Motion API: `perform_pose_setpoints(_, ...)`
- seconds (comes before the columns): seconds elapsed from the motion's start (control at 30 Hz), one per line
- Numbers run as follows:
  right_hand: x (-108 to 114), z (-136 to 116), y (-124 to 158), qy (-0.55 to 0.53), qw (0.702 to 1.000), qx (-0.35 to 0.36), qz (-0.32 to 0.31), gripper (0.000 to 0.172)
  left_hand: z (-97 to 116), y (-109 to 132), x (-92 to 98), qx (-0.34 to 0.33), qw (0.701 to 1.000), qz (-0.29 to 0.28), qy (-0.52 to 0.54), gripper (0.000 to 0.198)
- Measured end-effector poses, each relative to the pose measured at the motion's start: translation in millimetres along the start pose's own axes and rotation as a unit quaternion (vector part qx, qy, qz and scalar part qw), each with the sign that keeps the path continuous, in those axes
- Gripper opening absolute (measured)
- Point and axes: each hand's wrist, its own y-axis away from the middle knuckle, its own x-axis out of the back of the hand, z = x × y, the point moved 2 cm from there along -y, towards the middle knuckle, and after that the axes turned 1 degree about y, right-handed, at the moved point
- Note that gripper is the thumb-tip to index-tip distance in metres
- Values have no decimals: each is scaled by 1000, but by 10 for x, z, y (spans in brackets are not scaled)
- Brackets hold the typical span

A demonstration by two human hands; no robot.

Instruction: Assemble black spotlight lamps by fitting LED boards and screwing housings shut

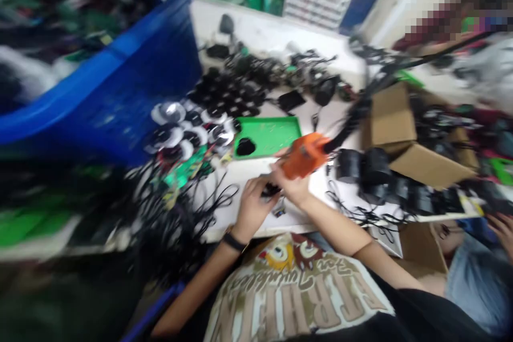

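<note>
My right hand (295, 184) is wrapped round an orange corded power tool (305, 155). A thick black cable (348, 123) runs from its back end up to the right, and its working tip is hidden by my hands. Close beside it, my left hand (256, 203) grips a small black part (270, 190), blurred and mostly covered by my fingers. Both hands meet over the front of the white table (224, 214). Just beyond them lies a shallow green tray (272, 136) with a black piece (246, 146) and small bits in it.
At left stands a big blue bin (160, 48) full of mixed parts. Tangled black cables (176, 224) and round black-and-white pieces (176, 128) lie left of the tray. An open cardboard box (390, 117) and black cylinders (374, 165) are at right. Another person's hand (503, 232) shows at the right edge.
</note>
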Motion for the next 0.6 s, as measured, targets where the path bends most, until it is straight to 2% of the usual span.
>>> perform_pose_setpoints(0.1, -20, -15, -56, 6, 1000, 13, 25, 39, -103, 1, 4, -27, 998, 10, -47, 20)
perform_pose_setpoints(0.2, -22, 27, -147, 13, 1000, -5, 12, 42, -271, -45, -60, -40, 995, 2, -87, 36)
perform_pose_setpoints(0.4, 204, 45, -246, 19, 990, -53, 126, 59, -285, -45, -102, -74, 994, 18, -80, 55)
perform_pose_setpoints(0.5, 392, -13, -360, 45, 986, -71, 143, 60, -329, -76, -119, -56, 996, -7, -73, 62)
perform_pose_setpoints(0.6, 547, -60, -439, 102, 984, -79, 125, 54, -409, -135, -134, -22, 997, -60, -53, 62)
